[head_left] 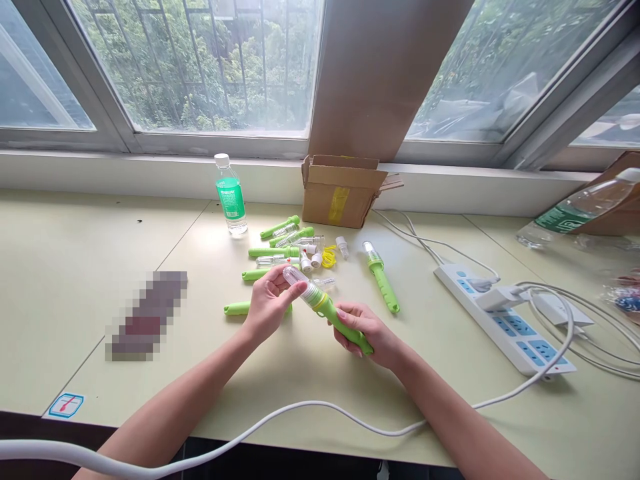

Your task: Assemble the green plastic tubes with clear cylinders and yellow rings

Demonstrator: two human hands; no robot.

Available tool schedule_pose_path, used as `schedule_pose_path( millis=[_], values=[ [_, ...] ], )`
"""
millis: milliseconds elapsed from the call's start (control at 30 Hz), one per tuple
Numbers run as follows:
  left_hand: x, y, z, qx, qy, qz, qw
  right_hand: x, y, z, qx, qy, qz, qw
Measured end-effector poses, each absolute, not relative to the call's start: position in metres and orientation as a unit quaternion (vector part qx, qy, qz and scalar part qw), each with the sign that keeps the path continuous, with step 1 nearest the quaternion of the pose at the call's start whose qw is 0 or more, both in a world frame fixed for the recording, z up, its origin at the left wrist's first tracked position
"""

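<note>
A pale tabletop (320, 377) runs under both hands, with windows (215, 73) and a white ledge (125, 175) beyond them and bars and leaves outside. The left hand (267, 307) is closed on the clear end (295, 275) of a green stick (327, 311), which slants from one hand to the other above the table; the right hand (373, 331) is wrapped round its grip. Just beyond the left hand lie loose green handles (273, 253), yellow rings (329, 257) and small white pieces (306, 261); a capped stick (385, 287) lies beyond the right hand. Farther past the hands stand a cardboard box (320, 200) and a labelled bottle (231, 198).

The table's near edge passes below both hands, where a white cable (320, 403) crosses in front of the left forearm and behind the right one. Surface spreads between the left hand and a pixelated patch (150, 317) to its left, and between the right hand and a power strip (505, 323) to its right.

The left hand covers part of the nearest handles; the right hides some of the grip. What lies under the patch cannot be told, and plastic-wrapped things (627, 301) far right of the right hand are cut off, hard to make out
</note>
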State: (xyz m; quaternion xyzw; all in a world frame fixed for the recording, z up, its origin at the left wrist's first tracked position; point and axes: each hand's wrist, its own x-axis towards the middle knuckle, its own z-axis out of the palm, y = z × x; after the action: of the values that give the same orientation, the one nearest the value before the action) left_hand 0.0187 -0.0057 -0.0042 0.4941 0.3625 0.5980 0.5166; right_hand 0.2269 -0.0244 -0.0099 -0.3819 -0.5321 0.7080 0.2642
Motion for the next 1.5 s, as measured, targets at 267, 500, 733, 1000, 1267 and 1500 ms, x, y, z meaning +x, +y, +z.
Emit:
schedule_pose_path(
  millis=[267,500,733,1000,1267,1500],
  values=[
    [0.022,-0.008,-0.003,0.490,0.347,0.599,0.530,0.220,-0.028,-0.016,-0.444,-0.632,0.542,0.333],
    [0.024,-0.008,-0.006,0.453,0.406,0.596,0.525,0.217,-0.028,-0.029,-0.482,-0.762,0.173,0.397],
    [0.022,-0.006,-0.004,0.451,0.398,0.588,0.540,0.219,-0.029,-0.021,-0.478,-0.773,0.171,0.381],
    [0.020,-0.006,-0.001,0.464,0.387,0.575,0.551,0.222,-0.029,-0.015,-0.459,-0.660,0.482,0.348],
    [0.015,-0.005,0.000,0.491,0.346,0.557,0.574,0.228,-0.024,-0.013,-0.399,-0.504,0.720,0.261],
    [0.013,-0.007,0.004,0.507,0.343,0.554,0.564,0.225,-0.025,-0.014,-0.397,-0.523,0.698,0.287]
  ],
)
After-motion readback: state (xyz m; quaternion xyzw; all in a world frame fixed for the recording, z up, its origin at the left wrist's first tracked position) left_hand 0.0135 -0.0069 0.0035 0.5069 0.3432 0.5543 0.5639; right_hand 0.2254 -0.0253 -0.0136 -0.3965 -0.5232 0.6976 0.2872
